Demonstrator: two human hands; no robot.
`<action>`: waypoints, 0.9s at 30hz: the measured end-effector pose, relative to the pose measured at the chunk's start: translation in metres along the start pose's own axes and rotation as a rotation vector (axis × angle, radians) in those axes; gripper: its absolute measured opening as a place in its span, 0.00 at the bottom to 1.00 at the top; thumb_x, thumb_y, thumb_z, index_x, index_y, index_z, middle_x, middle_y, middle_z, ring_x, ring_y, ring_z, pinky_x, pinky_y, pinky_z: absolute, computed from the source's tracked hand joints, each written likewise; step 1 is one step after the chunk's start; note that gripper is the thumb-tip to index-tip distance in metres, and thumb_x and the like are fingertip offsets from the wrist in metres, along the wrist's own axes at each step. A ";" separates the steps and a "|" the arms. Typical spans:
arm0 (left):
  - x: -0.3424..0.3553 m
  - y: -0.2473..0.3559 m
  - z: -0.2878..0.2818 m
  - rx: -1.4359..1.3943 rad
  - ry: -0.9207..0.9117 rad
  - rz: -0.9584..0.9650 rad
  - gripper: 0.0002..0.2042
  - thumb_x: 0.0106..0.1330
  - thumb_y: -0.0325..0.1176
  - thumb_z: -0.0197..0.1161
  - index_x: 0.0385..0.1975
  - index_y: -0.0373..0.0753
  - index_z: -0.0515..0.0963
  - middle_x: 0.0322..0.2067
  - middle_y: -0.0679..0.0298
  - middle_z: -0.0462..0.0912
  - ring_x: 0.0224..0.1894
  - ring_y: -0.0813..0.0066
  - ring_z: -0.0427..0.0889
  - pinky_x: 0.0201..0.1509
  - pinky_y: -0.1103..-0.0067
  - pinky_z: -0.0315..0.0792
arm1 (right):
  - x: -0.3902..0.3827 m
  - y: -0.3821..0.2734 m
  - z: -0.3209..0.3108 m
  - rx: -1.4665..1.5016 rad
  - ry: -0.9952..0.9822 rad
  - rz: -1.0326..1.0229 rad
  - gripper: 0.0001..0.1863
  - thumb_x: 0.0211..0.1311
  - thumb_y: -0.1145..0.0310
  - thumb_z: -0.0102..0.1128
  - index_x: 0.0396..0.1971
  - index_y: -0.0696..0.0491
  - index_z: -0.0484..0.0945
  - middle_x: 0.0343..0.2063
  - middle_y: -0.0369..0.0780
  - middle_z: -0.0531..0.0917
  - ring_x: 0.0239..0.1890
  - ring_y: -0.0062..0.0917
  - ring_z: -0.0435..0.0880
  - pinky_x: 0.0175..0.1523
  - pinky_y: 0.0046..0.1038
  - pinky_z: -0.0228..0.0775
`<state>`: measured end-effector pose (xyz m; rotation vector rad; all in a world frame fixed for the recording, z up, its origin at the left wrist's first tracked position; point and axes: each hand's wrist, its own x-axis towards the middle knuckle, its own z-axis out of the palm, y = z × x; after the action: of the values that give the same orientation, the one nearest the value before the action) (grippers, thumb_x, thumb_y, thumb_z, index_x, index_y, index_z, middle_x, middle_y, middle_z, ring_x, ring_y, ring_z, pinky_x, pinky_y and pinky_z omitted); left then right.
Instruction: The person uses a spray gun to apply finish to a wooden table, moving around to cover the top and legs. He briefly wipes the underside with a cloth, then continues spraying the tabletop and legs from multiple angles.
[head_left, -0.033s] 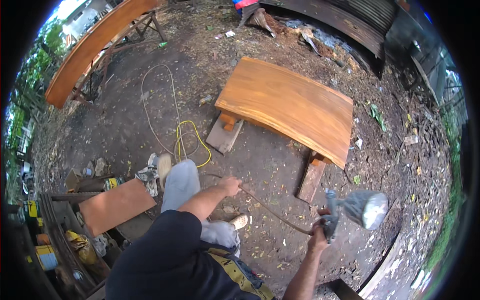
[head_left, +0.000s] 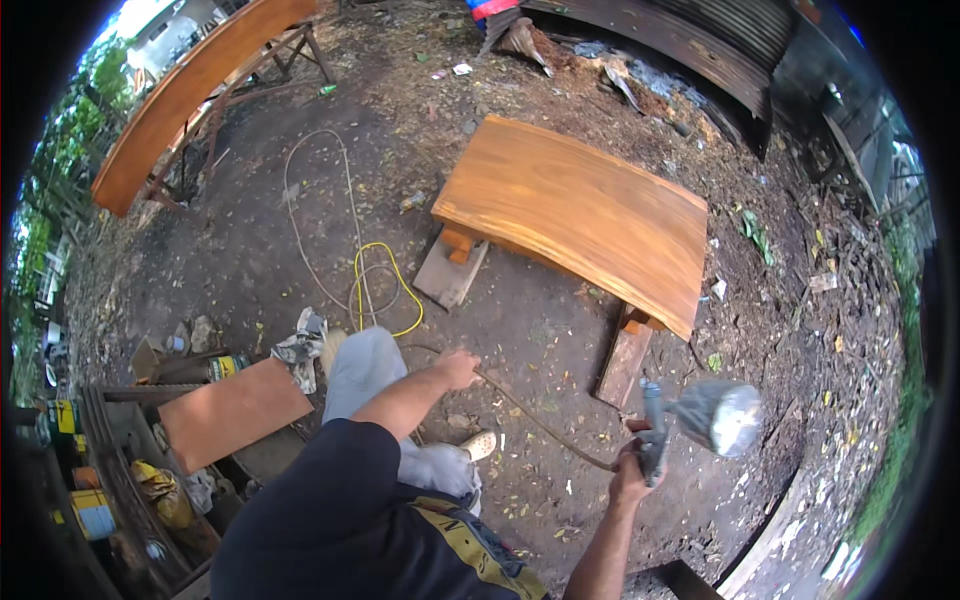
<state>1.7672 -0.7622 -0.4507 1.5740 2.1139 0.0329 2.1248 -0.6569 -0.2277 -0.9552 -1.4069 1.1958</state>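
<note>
My right hand [head_left: 630,480] grips a spray gun [head_left: 654,440] by its handle, with a cloudy, rounded cup [head_left: 712,415] out to its right. A tan air hose [head_left: 535,418] runs from the gun's handle to my left hand [head_left: 459,370], which is closed around it. Beyond both hands stands a varnished wooden slab [head_left: 575,215] with a glossy orange-brown top. Its supports rest on weathered boards [head_left: 626,365]. The gun is on the near side of the slab's right end, apart from it.
More hose [head_left: 300,250] and a yellow loop [head_left: 415,310] lie on the dirt. Another long varnished board [head_left: 200,95] rests on trestles at far left. Nearer left are a flat brown panel [head_left: 235,412], cans and planks. Corrugated metal sheets [head_left: 690,45] stand at the back.
The spray gun and my right hand have shifted slightly left. My left hand stays on the hose.
</note>
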 end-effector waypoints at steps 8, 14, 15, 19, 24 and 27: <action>-0.055 -0.120 0.015 0.043 -0.156 -0.108 0.31 0.60 0.68 0.59 0.43 0.44 0.86 0.39 0.52 0.87 0.46 0.48 0.84 0.56 0.58 0.75 | -0.028 0.115 0.106 -0.366 -0.063 -0.030 0.20 0.50 0.81 0.49 0.43 0.58 0.83 0.31 0.36 0.86 0.24 0.19 0.75 0.32 0.23 0.67; -0.106 -0.224 0.080 -0.193 -0.211 -0.495 0.33 0.56 0.71 0.62 0.35 0.41 0.85 0.35 0.49 0.86 0.41 0.47 0.85 0.48 0.58 0.77 | -0.045 0.210 0.225 -0.328 -0.185 0.006 0.23 0.49 0.82 0.47 0.45 0.58 0.82 0.33 0.41 0.86 0.28 0.23 0.79 0.37 0.26 0.72; -0.111 -0.229 0.080 -0.260 -0.213 -0.608 0.34 0.56 0.71 0.62 0.34 0.40 0.85 0.35 0.49 0.86 0.41 0.47 0.85 0.47 0.58 0.77 | -0.053 0.236 0.235 -0.353 -0.192 -0.013 0.23 0.48 0.83 0.47 0.46 0.59 0.81 0.33 0.43 0.86 0.31 0.26 0.82 0.40 0.27 0.74; -0.100 -0.275 0.117 -0.245 -0.134 -0.632 0.33 0.52 0.70 0.67 0.36 0.40 0.84 0.34 0.50 0.86 0.41 0.49 0.86 0.45 0.59 0.77 | -0.058 0.298 0.288 -0.269 -0.249 -0.160 0.23 0.45 0.82 0.53 0.47 0.61 0.79 0.34 0.51 0.83 0.33 0.46 0.84 0.42 0.36 0.75; -0.040 -0.329 0.139 -0.305 0.040 -0.529 0.32 0.46 0.65 0.75 0.38 0.42 0.84 0.35 0.52 0.87 0.42 0.51 0.86 0.48 0.62 0.78 | -0.057 0.349 0.322 -0.262 -0.317 -0.198 0.22 0.49 0.82 0.49 0.48 0.61 0.80 0.38 0.45 0.87 0.34 0.31 0.86 0.44 0.29 0.76; 0.009 -0.374 0.182 -0.284 0.070 -0.446 0.31 0.44 0.62 0.77 0.41 0.43 0.84 0.39 0.54 0.87 0.46 0.53 0.86 0.51 0.63 0.78 | -0.049 0.410 0.340 -0.238 -0.346 -0.268 0.21 0.50 0.81 0.49 0.46 0.59 0.81 0.35 0.43 0.86 0.32 0.27 0.83 0.42 0.26 0.74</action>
<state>1.5053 -0.9267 -0.7285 0.9326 2.3472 0.2267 1.7819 -0.6850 -0.6372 -0.7083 -1.9217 1.0392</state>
